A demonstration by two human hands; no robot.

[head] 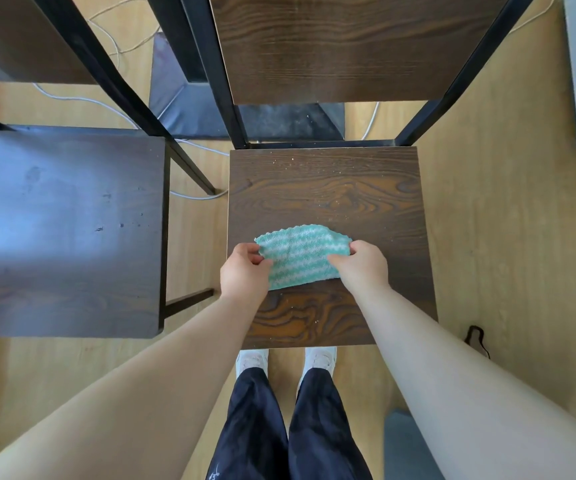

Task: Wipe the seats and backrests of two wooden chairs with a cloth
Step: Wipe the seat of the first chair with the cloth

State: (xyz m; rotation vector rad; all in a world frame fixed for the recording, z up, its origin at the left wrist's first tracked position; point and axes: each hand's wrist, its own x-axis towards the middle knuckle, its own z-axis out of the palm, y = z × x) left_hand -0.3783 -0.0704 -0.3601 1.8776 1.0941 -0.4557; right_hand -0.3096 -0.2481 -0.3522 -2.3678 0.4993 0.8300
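A teal and white striped cloth (300, 256) is stretched between both hands just over the front half of a dark wooden chair seat (328, 188). My left hand (243, 271) pinches its left edge and my right hand (362, 265) pinches its right edge. Pale crumbs speckle the seat, mostly toward the back. The chair's wooden backrest (345, 46) rises at the top in a black metal frame. A second chair stands to the left, with its seat (61, 230) catching a bluish glare and its backrest (19, 32) at the top left.
Light wood floor surrounds the chairs. White cables (106, 102) trail on the floor behind them, next to a black flat base (189, 98). A black strap (475, 336) lies on the floor at the right. My feet in white shoes (286, 362) stand at the seat's front edge.
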